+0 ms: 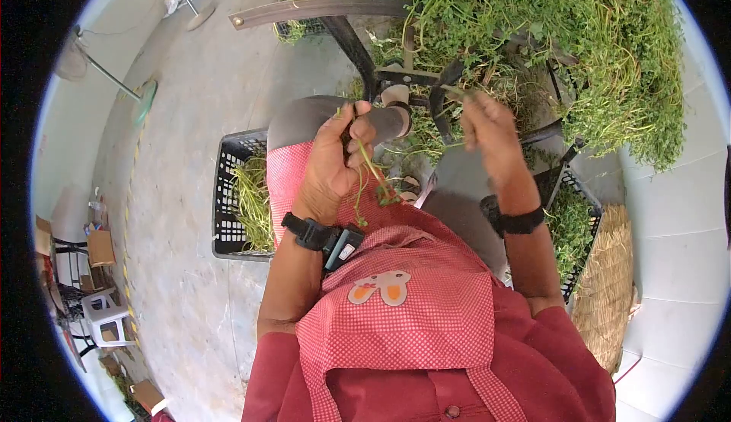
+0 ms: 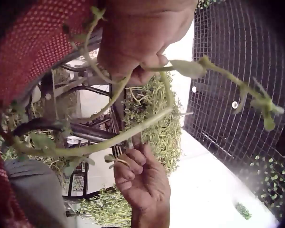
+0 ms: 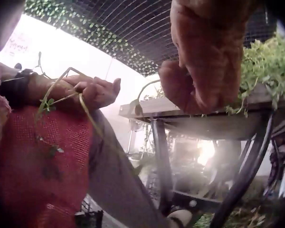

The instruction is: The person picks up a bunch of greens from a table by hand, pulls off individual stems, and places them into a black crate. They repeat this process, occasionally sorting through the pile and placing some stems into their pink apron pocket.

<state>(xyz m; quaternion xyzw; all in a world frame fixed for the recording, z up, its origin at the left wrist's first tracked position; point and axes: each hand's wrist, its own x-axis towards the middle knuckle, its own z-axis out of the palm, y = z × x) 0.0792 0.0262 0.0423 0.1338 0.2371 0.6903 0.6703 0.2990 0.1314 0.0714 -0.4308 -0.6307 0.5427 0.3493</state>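
Over the red checked apron (image 1: 434,330), my left hand (image 1: 324,167) grips a few leafy green stems (image 1: 369,163). Their lower ends hang down past the palm toward the lap. In the left wrist view, the thick pale stem (image 2: 109,142) curves below the fingers, with small leaves along it. My right hand (image 1: 491,129) is raised to the right, apart from the left one, and a little blurred. Its curled fingers pinch a thin sprig (image 3: 145,90), whose tip droops out beside the knuckles in the right wrist view.
A large heap of leafy greens (image 1: 548,18) covers the table ahead and spills over its edge. The table's wooden rim (image 1: 327,8) rests on dark metal legs. A black crate (image 1: 221,228) with stems stands at left, another crate (image 1: 590,224) at right beside a straw mat (image 1: 605,285).
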